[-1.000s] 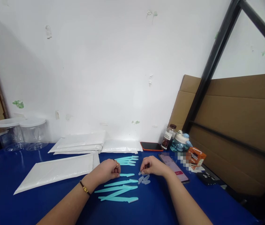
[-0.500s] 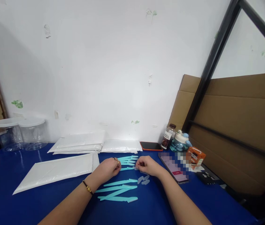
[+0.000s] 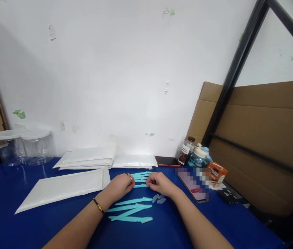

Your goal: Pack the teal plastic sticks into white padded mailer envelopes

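My left hand is closed around the handle end of a turquoise eyebrow razor, whose blade end points right. At that blade end, my right hand pinches a small clear blade cap, mostly hidden by the fingertips. Beyond the hands, several turquoise eyebrow razors lie side by side, partly covered by both hands. More eyebrow razors lie nearer on the blue tabletop, two of them crossing. Below my right hand is a small cluster of loose clear blade caps.
White padded mailers lie left, with a stack behind. Two clear lidded jars stand far left. To the right are a red-edged phone, a larger phone, a dark bottle, a water bottle and an orange box.
My right hand has shifted slightly left, bringing its fingertips against the razor's blade end. The clear cap seen at those fingertips is now hidden. My left hand has barely moved.
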Available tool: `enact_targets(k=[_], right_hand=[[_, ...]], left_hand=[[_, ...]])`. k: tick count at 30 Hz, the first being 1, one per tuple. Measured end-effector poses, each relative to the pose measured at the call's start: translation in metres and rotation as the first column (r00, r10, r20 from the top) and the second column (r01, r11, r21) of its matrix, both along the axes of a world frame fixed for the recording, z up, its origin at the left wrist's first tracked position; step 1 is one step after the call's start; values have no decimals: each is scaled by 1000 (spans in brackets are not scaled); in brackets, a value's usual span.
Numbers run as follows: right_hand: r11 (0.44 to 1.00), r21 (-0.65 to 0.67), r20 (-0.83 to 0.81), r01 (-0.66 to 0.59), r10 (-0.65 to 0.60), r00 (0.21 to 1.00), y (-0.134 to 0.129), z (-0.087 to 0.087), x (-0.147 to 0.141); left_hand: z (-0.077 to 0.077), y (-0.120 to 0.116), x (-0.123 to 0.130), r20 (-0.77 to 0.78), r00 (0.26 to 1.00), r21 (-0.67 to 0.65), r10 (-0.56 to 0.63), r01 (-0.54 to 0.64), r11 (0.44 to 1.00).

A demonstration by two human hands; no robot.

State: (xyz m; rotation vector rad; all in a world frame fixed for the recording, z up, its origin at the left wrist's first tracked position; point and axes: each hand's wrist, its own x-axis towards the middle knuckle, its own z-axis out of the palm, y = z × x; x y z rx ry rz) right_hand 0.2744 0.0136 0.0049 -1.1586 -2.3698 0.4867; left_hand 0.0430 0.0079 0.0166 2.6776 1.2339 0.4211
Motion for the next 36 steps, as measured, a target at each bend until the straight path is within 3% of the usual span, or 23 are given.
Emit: enact_targets(k=[4,7,12,15,17,19,22,27,36], right_hand=[[998,37,5,41,-42,999,3,5,-4],[991,29,-22,130,-129,991,2,13,13],[971,-209,0,118,-121,993,-5,18,49],[949,-295,45,113,-104,994,-5,11,50],[959,-259,72,116,-101,992,-3,6,43],[981,-139,97,135,-122,988,0,3,35],[988,1,84,152,-152,985,2,2,23],[998,-61,-19,22,-23,1000,1,1,14],[998,-50,-49,-40,37,998,0,0,3]], left_hand=[[-2,3,6,6,996,20,95,-95,995],[0,2,0,94,985,9,148,-149,989],[4,-11,-13,99,995,-285,-8,37,958],[4,-14,-11,74,997,-267,-2,22,964],[2,-12,-8,55,997,-185,44,-34,982],[-2,-8,-7,50,992,-106,113,-107,989],[-8,-2,-7,49,984,-117,172,-165,979],[-9,-1,-7,65,981,-148,182,-171,974],[-8,-3,1,72,986,-116,153,-144,983]])
